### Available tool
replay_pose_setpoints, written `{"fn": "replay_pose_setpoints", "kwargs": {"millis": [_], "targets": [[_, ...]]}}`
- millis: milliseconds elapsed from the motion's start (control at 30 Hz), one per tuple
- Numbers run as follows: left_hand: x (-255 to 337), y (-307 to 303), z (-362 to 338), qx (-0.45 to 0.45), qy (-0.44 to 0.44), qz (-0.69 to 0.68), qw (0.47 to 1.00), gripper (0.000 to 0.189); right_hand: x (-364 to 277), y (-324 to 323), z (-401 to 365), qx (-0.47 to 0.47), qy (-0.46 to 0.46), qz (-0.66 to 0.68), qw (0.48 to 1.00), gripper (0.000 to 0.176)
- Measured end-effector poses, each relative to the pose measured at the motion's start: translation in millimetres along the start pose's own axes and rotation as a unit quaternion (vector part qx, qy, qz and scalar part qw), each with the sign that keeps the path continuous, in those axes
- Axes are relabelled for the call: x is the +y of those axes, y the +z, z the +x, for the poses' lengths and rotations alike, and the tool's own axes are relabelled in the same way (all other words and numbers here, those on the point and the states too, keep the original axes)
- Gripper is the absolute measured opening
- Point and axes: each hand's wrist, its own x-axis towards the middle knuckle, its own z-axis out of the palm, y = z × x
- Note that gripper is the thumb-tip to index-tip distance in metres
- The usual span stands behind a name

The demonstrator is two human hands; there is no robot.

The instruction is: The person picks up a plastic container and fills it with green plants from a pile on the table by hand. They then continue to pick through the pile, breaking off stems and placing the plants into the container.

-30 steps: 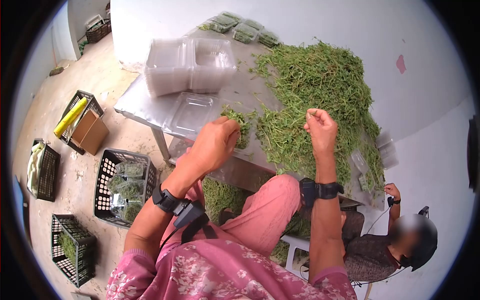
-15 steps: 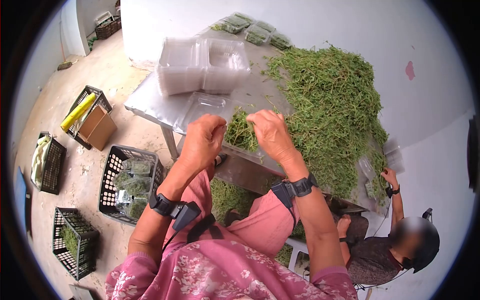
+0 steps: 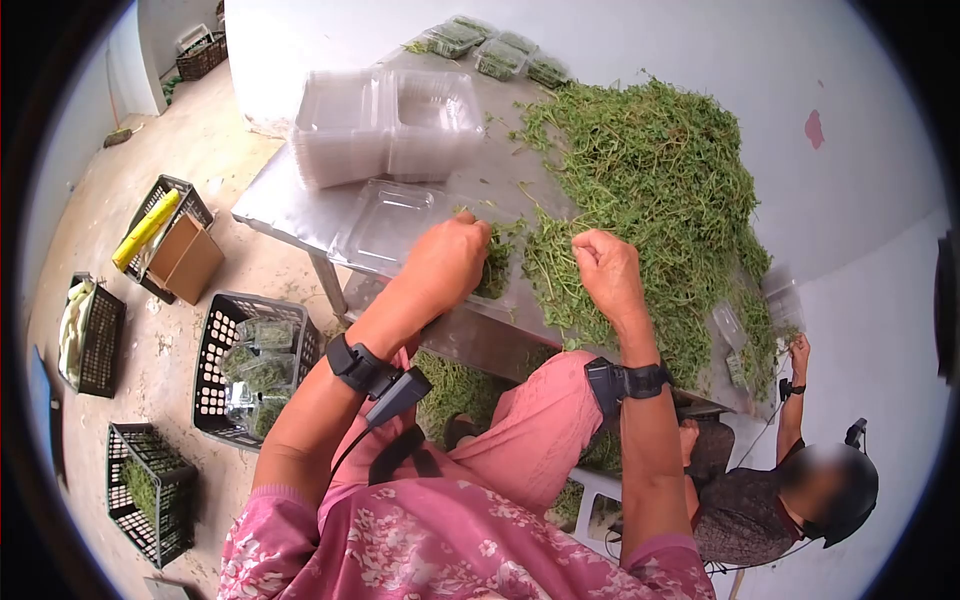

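Observation:
My left hand (image 3: 450, 260) is closed, its fingertips over the green sprigs (image 3: 497, 262) in an open clear plastic clamshell box (image 3: 395, 215). Whatever those fingers pinch is hidden. The box lies at the near edge of the metal table, its lid side folded out to the left. At the near edge of the big heap of leafy greens (image 3: 650, 180), my right hand (image 3: 612, 272) is held with curled fingers. I cannot make out whether a sprig is between them.
Stacked clear boxes (image 3: 385, 130) stand behind the open one. Filled boxes (image 3: 497, 55) sit at the table's far end. A black crate (image 3: 207, 385) with packed boxes is on the floor at left. To the right, another person's hand (image 3: 798, 355) is near the heap.
My right hand has moved right, from beside the open box to the heap. My left hand has shifted right, over the greens in the box. The view has shifted slightly.

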Motion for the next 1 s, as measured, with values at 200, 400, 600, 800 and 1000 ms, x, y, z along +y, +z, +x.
{"fn": "replay_pose_setpoints", "kwargs": {"millis": [200, 400, 600, 800, 1000], "targets": [[-2, 20, 13, -0.089, 0.001, 0.056, 0.994, 0.014, 19, 14, -4, -0.078, 0.019, -0.047, 0.996, 0.015], [-2, 21, 15, -0.099, -0.004, 0.067, 0.993, 0.015, 8, 30, -2, -0.120, 0.062, -0.242, 0.961, 0.020], [-3, 24, 14, -0.084, -0.003, 0.069, 0.994, 0.016, 23, 35, 5, -0.136, 0.114, -0.199, 0.964, 0.015], [-3, 23, 12, -0.077, 0.000, 0.064, 0.995, 0.015, 33, 15, 2, -0.069, 0.136, -0.038, 0.988, 0.012], [0, 9, 12, -0.106, 0.028, 0.039, 0.993, 0.012, 39, -14, 10, -0.007, 0.157, 0.111, 0.981, 0.012]]}}
